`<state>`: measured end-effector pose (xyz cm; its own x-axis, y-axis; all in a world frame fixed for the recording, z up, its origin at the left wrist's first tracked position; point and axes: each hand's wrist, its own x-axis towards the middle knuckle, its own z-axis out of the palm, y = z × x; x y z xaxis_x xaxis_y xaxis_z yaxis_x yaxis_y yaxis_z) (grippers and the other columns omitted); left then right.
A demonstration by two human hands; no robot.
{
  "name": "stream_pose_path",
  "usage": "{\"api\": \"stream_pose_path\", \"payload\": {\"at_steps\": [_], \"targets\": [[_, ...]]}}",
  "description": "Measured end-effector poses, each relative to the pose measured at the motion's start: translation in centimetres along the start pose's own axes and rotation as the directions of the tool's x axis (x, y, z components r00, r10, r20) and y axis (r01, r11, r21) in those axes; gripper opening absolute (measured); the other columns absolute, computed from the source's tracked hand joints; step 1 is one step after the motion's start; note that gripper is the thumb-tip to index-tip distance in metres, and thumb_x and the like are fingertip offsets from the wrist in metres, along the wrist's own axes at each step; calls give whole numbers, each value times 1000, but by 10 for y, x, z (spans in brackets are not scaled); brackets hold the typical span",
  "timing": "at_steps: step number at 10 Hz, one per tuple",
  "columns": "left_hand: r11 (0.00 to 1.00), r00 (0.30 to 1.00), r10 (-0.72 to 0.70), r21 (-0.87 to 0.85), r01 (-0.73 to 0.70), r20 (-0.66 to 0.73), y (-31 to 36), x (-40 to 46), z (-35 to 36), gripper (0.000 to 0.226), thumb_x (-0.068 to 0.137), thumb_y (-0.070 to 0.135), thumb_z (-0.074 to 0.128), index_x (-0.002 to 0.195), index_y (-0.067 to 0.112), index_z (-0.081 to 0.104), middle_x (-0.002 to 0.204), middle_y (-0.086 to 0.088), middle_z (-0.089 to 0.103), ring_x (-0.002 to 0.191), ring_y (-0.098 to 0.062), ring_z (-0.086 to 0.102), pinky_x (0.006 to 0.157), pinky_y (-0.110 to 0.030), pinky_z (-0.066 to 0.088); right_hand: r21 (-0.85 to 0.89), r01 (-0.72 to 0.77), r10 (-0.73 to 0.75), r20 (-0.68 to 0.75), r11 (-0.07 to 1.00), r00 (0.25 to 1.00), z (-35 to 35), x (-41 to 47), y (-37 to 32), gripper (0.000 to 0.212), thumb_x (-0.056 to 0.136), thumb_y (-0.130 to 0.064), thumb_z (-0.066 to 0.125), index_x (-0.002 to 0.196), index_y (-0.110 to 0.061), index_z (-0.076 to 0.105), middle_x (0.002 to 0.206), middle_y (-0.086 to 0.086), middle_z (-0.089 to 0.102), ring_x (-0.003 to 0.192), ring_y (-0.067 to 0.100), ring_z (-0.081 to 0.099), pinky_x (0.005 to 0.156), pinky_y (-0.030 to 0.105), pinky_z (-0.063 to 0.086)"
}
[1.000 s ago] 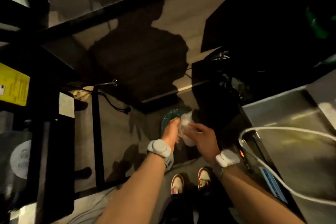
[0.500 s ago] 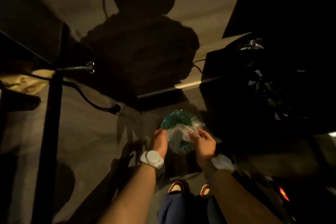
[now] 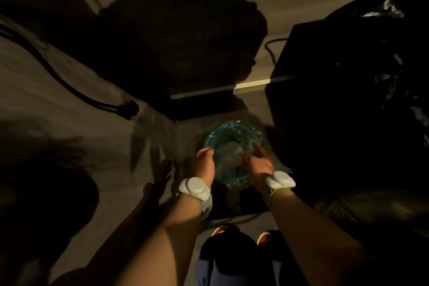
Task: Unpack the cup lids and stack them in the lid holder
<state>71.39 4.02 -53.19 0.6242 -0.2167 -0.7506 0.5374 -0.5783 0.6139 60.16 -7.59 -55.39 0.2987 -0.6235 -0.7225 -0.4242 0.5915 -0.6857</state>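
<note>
Basically a disposal step: left hand (image 3: pixel 204 162) curls at the left rim of the bin (image 3: pixel 243 181), whether it grips anything cannot be told. Clear wrap (image 3: pixel 229 155) sits crumpled inside the bin, between both hands. Right hand (image 3: pixel 257 162) is half open, fingers on the wrap. Best push it fully down; no lids visible.

Both bare forearms reach forward and down, pale bands on the wrists, the left hand (image 3: pixel 204 162) loosely curled and the right hand (image 3: pixel 257 162) with fingers spread
</note>
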Motion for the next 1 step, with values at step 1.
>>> {"api": "stream_pose_path", "payload": {"at_steps": [1], "targets": [[999,1000,26,-27,-26,-9,14,-20,-2,33,105,29,50,131,17,67,138,-9,66,130,-29,58,116,-51,42,-18,23,-23,-24,1000,999,-3,-20,-13,60,87,-9,73,142,-23,52,125,4,59,96,26,69,87,46,60]]}}
